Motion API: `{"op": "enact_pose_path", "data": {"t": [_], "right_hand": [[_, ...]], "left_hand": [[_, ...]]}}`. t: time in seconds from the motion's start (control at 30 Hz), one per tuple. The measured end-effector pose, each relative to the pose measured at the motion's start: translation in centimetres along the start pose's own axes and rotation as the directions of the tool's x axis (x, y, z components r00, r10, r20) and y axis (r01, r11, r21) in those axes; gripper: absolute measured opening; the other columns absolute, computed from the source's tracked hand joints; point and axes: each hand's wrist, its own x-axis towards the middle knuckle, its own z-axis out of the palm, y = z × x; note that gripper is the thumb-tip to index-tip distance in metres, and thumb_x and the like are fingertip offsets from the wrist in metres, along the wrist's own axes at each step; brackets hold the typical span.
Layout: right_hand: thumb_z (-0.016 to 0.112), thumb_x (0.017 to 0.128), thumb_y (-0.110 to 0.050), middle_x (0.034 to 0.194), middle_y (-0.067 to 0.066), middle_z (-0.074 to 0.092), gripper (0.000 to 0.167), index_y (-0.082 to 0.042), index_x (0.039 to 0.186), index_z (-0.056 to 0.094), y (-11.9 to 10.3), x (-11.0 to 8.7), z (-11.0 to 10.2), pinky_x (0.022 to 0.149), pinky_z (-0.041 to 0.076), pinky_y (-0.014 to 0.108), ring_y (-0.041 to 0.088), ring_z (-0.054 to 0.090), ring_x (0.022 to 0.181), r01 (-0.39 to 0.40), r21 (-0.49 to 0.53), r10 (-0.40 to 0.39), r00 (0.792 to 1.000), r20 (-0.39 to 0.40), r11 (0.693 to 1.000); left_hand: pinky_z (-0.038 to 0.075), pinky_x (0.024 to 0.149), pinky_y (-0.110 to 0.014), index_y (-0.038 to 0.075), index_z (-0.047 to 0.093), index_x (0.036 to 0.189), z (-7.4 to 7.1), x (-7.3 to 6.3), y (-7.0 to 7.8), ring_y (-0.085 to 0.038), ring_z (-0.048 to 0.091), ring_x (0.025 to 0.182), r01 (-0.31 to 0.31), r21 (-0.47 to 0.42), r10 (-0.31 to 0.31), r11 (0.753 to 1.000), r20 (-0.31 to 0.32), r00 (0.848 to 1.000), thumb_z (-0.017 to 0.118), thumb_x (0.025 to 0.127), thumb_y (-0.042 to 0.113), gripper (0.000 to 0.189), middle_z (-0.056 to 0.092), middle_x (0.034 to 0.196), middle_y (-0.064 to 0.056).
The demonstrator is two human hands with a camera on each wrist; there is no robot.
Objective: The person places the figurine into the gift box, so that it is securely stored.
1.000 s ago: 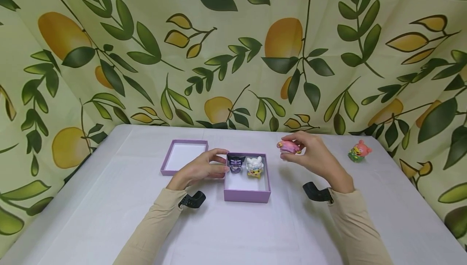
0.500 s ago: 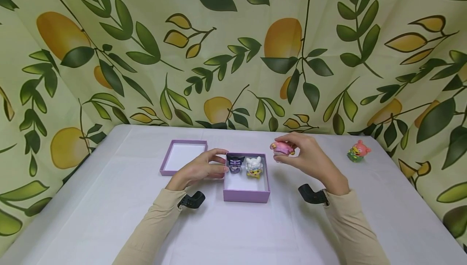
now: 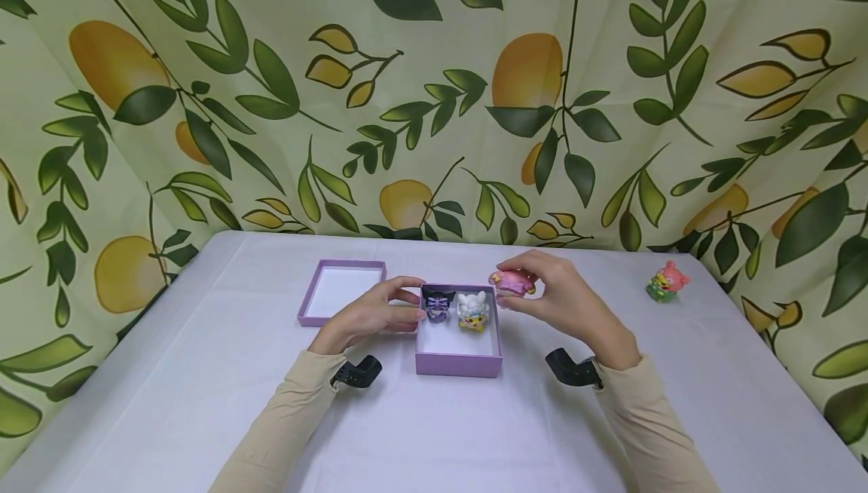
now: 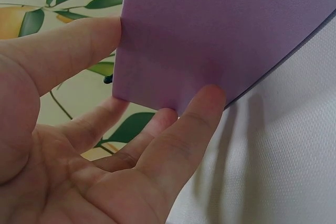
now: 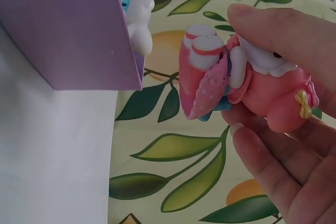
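A shallow purple box (image 3: 458, 365) with a white inside sits mid-table. My left hand (image 3: 380, 312) holds it at its left side, fingertips on the purple wall (image 4: 210, 40) and its edge in the left wrist view. Inside, towards the back, a black-and-purple figurine (image 3: 437, 306) stands left of a white figurine (image 3: 472, 310) with yellow at its base. My right hand (image 3: 566, 301) pinches a pink figurine (image 3: 513, 283) between thumb and fingers, just off the box's back right corner. In the right wrist view this figurine (image 5: 273, 95) lies sideways, its white feet towards the box.
A purple-rimmed lid (image 3: 342, 293) lies white side up, left of and behind the box. Another figurine (image 3: 667, 282), pink above and green below, stands at the far right of the white-covered table (image 3: 203, 372). A leaf-and-fruit patterned curtain (image 3: 434, 101) hangs behind.
My right hand has moved left with the pink figurine, from apart on the right up to the box's back right corner. The left hand and box have kept their place.
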Motion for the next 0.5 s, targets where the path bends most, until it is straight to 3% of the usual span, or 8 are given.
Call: {"op": "enact_pose_path", "data": {"t": [0.5], "right_hand": [[0.087,0.076,-0.016,0.106,-0.001,0.071,0.041,-0.011,0.113,0.070,-0.82,0.23,0.86,0.071,0.055,0.020,0.008,0.058,0.086,0.069,0.021,-0.069,0.997,0.027,0.997]], "left_hand": [[0.061,0.092,-0.037,0.007,0.042,0.146,0.13,0.02,0.14,-0.024,0.067,0.098,0.026,0.004,-0.026,1.000,-0.014,1.000,0.068,0.091,0.004,0.061,0.047,0.132,-0.022]]}}
